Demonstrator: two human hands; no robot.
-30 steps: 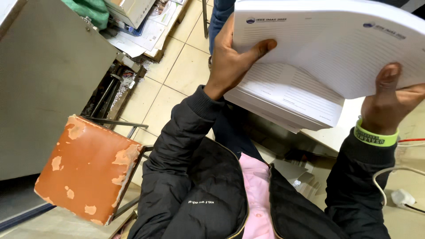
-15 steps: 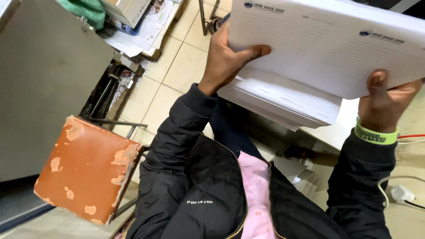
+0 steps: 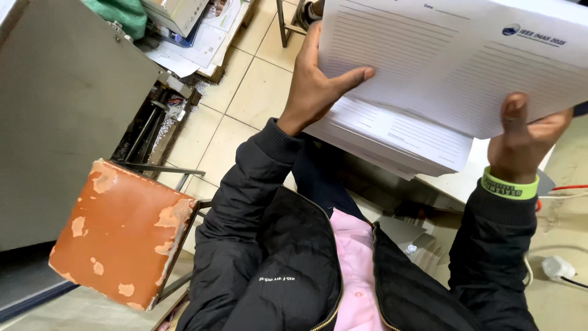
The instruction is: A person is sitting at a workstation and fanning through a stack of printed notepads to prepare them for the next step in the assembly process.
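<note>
Sheets of lined paper (image 3: pixel 453 67) were held up in both hands. The left hand (image 3: pixel 315 86) had its grip closed on the left edge of the stack, thumb pressed across the top sheet and fingers hidden behind. The right hand (image 3: pixel 520 138) pinched the lower right edge, thumb on top, with a green wristband (image 3: pixel 509 186) just below that grip. Under the top sheet, more pages (image 3: pixel 392 138) fanned out between the two grips. Well below the left grip stood a worn orange chair (image 3: pixel 119 233) on the tiled floor (image 3: pixel 245 92).
</note>
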